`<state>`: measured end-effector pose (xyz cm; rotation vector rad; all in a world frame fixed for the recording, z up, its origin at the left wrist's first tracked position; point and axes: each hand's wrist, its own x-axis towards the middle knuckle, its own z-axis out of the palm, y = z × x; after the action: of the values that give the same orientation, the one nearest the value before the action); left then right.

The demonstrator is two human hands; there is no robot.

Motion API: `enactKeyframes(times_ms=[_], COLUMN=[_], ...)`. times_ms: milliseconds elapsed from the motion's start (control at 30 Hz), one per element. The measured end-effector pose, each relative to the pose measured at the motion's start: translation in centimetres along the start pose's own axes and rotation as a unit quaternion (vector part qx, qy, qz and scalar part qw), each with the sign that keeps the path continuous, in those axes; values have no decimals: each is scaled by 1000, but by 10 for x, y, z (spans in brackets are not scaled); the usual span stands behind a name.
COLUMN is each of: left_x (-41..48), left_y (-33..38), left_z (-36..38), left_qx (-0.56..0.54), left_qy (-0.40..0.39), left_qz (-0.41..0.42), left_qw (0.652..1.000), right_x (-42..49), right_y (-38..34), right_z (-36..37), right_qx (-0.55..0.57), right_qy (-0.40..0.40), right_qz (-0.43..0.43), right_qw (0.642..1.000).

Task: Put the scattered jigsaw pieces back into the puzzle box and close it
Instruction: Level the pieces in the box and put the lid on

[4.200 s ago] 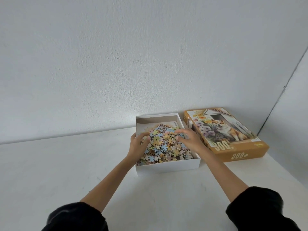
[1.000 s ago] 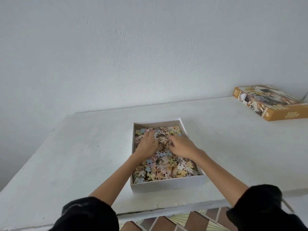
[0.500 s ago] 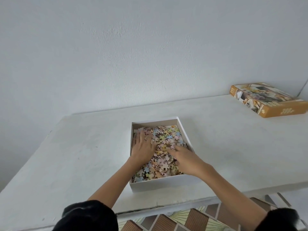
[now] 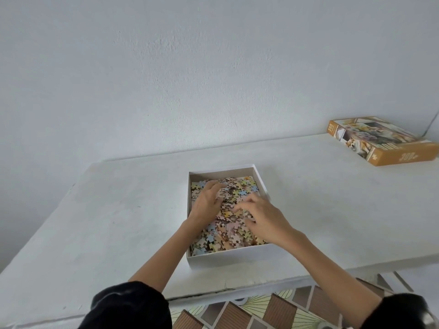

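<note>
The white puzzle box bottom (image 4: pixel 228 258) sits open on the white table (image 4: pixel 118 222), near its front edge. Pastel jigsaw pieces (image 4: pixel 225 236) fill it in a loose layer. My left hand (image 4: pixel 207 201) lies palm down on the pieces at the box's left side, its fingers against a small heap. My right hand (image 4: pixel 261 218) rests on the pieces at the right side, fingers spread and bent, tips touching the pile. The orange lid (image 4: pixel 380 143), printed with a dog picture, lies far off at the table's back right.
A plain white wall stands behind the table. A patterned tiled floor (image 4: pixel 273 309) shows below the table's front edge. The table's left edge slants away at the left.
My right hand has slid from the box's near right corner toward its middle. The left hand has shifted slightly, and pieces have bunched up between the two hands.
</note>
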<state>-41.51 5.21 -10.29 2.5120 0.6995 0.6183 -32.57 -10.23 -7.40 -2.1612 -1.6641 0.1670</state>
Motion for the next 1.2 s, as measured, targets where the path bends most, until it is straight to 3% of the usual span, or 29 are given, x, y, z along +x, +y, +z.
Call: enactKeyframes(times_ms=[100, 267, 467, 567, 633, 733, 833, 900, 1000, 1200], left_x=[2, 4, 0, -2, -3, -2, -1, -2, -2, -1], left_y=[0, 3, 0, -2, -1, 1, 0, -1, 0, 4], left_z=[-3, -6, 0, 4, 5, 4, 6, 8, 6, 3], left_qx=[-30, -36, 39, 71, 97, 151, 176, 165, 187, 129], left_qy=[58, 73, 17, -62, -86, -36, -35, -67, -53, 4], left_qz=[-25, -52, -52, -86, -106, -79, -38, -61, -95, -41], left_qw=[998, 995, 998, 992, 986, 985, 983, 982, 976, 991], right_x=[1, 14, 45, 63, 70, 74, 72, 69, 69, 63], right_y=[-5, 1, 16, 24, 30, 28, 27, 30, 32, 24], right_z=[3, -6, -17, 2, 17, 26, 27, 28, 29, 10], right_qx=[-27, -32, -39, -86, -140, -134, -102, -110, -83, 46], right_qy=[-138, -173, -90, -138, -121, 1, -25, -42, 7, 100], right_qz=[-27, -20, -1, 17, 46, 64, 12, 22, 57, 42], right_qw=[990, 984, 995, 987, 982, 989, 994, 993, 995, 993])
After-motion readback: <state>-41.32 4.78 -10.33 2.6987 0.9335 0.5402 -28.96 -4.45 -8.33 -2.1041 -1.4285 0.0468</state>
